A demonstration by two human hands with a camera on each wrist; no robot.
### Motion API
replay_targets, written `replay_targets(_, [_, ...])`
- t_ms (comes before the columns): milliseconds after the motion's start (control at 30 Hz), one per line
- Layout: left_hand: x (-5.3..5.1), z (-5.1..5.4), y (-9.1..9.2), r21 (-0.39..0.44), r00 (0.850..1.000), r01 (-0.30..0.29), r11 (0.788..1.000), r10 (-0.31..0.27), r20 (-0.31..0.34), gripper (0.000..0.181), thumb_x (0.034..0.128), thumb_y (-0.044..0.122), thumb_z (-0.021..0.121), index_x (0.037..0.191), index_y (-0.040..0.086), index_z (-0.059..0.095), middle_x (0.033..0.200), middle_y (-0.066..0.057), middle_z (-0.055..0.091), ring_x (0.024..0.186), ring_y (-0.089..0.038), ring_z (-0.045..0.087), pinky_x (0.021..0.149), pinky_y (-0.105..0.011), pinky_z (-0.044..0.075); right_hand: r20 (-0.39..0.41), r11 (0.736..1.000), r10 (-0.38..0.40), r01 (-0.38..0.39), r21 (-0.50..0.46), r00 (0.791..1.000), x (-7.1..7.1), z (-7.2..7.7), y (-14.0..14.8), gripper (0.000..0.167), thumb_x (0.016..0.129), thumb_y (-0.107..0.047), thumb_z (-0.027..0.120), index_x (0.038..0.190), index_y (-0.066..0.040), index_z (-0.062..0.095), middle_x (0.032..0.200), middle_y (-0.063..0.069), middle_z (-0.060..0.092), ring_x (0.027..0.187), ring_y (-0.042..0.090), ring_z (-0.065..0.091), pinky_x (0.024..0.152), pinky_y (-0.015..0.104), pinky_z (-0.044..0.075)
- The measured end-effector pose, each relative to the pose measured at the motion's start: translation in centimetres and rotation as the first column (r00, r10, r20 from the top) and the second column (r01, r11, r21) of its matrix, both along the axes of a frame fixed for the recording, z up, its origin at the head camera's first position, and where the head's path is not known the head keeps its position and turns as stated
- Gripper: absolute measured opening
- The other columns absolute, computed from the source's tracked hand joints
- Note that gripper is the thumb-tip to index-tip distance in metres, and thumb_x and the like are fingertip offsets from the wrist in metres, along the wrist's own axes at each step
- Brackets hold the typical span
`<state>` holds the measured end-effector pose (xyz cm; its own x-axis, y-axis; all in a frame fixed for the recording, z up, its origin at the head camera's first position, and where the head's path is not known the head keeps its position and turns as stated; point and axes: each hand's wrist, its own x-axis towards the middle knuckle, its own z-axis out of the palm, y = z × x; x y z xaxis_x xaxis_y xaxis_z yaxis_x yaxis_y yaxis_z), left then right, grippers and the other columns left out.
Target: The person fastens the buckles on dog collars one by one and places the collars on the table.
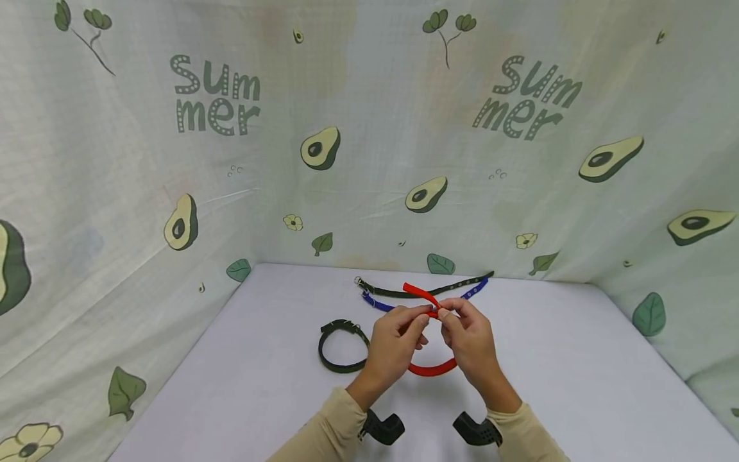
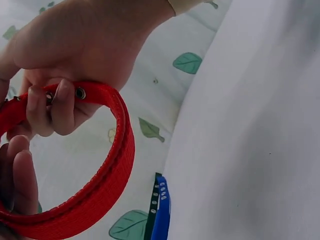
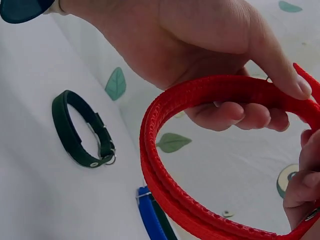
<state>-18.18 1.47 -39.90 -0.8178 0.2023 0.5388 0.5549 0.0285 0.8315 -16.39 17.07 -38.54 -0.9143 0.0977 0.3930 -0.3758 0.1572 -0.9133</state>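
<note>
Both hands hold a red pet collar (image 1: 432, 371) bent into a loop above the table. My left hand (image 1: 390, 341) pinches the collar at the left of where its ends meet, with thumb and fingertips. Opposite it, my right hand (image 1: 472, 340) pinches the strap near the overlap, and one red end sticks up to the left. Metal eyelets show on the red collar (image 2: 122, 145) in the left wrist view. In the right wrist view a thumb presses along the upper part of the red collar (image 3: 150, 150). Fingers hide most of the joint.
A dark collar (image 1: 343, 368), buckled into a ring, lies left of my left hand. Farther back, a dark collar (image 1: 404, 294) and a blue collar (image 1: 378, 305) lie stretched out together on the white table (image 1: 248, 359). A printed curtain (image 1: 369, 96) hangs behind.
</note>
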Motion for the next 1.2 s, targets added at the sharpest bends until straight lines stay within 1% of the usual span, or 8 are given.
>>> replay_targets(167, [0.2, 0.2, 0.1, -0.172, 0.979, -0.134, 0.976, 0.104, -0.174, 0.023, 0.1022, 0.016, 0.060, 0.121, 0.011, 0.073, 0.088, 0.000, 0.059, 0.064, -0.001, 0.060, 0.055, -0.019, 0.052, 0.008, 0.999, 0.033, -0.033, 0.022, 0.999, 0.0, 0.1, -0.1, 0.017, 0.106, -0.016, 0.052, 0.111, -0.003, 0.060, 0.069, 0.015, 0.053, 0.057, 0.021, 0.048, 0.047, 0.025, 0.043])
replay_targets(333, [0.4, 0.5, 0.1, -0.283, 0.895, -0.330, 0.901, 0.202, -0.399, 0.024, 0.0999, 0.014, 0.063, 0.123, 0.012, 0.072, 0.094, -0.001, 0.059, 0.065, -0.002, 0.054, 0.053, -0.010, 0.043, -0.008, 0.999, 0.017, -0.017, 0.041, 1.000, -0.1, -0.1, -0.1, 0.017, 0.106, -0.017, 0.051, 0.112, -0.003, 0.059, 0.068, 0.012, 0.055, 0.055, 0.022, 0.049, 0.048, 0.026, 0.044])
replay_targets(433, [0.2, 0.4, 0.1, -0.258, 0.844, -0.391, 0.884, 0.233, -0.482, 0.026, 0.0977, 0.012, 0.066, 0.123, 0.013, 0.073, 0.095, -0.002, 0.062, 0.062, -0.005, 0.053, 0.052, -0.008, 0.040, -0.035, 0.999, 0.007, -0.006, 0.031, 0.999, -0.2, -0.2, -0.2, 0.017, 0.106, -0.016, 0.051, 0.111, -0.003, 0.060, 0.065, 0.011, 0.054, 0.055, 0.021, 0.049, 0.048, 0.027, 0.044])
replay_targets(533, [0.0, 0.3, 0.2, -0.219, 0.815, -0.409, 0.886, 0.246, -0.524, 0.026, 0.0970, 0.012, 0.068, 0.122, 0.014, 0.073, 0.095, -0.002, 0.064, 0.060, -0.006, 0.053, 0.052, -0.008, 0.040, -0.049, 1.000, 0.001, 0.000, 0.021, 0.999, -0.3, -0.2, -0.3, 0.017, 0.106, -0.017, 0.051, 0.110, -0.003, 0.060, 0.066, 0.012, 0.054, 0.055, 0.021, 0.049, 0.048, 0.027, 0.045])
replay_targets(600, [0.0, 0.2, 0.2, -0.210, 0.812, -0.405, 0.890, 0.244, -0.531, 0.025, 0.0976, 0.012, 0.067, 0.122, 0.014, 0.074, 0.094, -0.002, 0.063, 0.059, -0.006, 0.052, 0.052, -0.009, 0.040, -0.042, 1.000, -0.002, 0.003, 0.016, 0.999, -0.4, -0.1, -0.3, 0.018, 0.107, -0.018, 0.051, 0.110, -0.003, 0.061, 0.068, 0.013, 0.054, 0.056, 0.021, 0.050, 0.049, 0.027, 0.046])
replay_targets(900, [0.1, 0.3, 0.3, -0.227, 0.863, -0.322, 0.919, 0.186, -0.469, 0.028, 0.0981, 0.011, 0.066, 0.125, 0.013, 0.072, 0.094, -0.003, 0.060, 0.064, -0.006, 0.050, 0.052, -0.010, 0.042, 0.075, 0.995, -0.058, 0.063, -0.075, 0.996, -0.2, 0.8, -0.3, 0.022, 0.106, -0.018, 0.052, 0.108, 0.000, 0.065, 0.068, 0.015, 0.054, 0.056, 0.019, 0.049, 0.050, 0.025, 0.046])
replay_targets(1067, [0.3, 0.4, 0.3, -0.295, 0.849, -0.372, 0.880, 0.194, -0.492, 0.029, 0.0981, 0.012, 0.066, 0.126, 0.014, 0.071, 0.091, -0.003, 0.059, 0.061, -0.005, 0.049, 0.052, -0.009, 0.041, 0.140, 0.989, -0.091, 0.106, -0.104, 0.986, -0.2, 1.0, -0.4, 0.023, 0.105, -0.020, 0.053, 0.109, -0.001, 0.067, 0.069, 0.014, 0.055, 0.058, 0.018, 0.050, 0.052, 0.024, 0.047])
replay_targets(1200, [0.4, 0.3, 0.5, -0.340, 0.821, -0.428, 0.837, 0.203, -0.534, 0.030, 0.0975, 0.013, 0.067, 0.127, 0.017, 0.071, 0.089, -0.002, 0.057, 0.056, -0.004, 0.047, 0.050, -0.007, 0.038, 0.168, 0.983, -0.117, 0.138, -0.119, 0.979, -0.2, 0.9, -0.5, 0.025, 0.105, -0.023, 0.054, 0.109, -0.002, 0.067, 0.070, 0.013, 0.056, 0.059, 0.018, 0.051, 0.054, 0.024, 0.048])
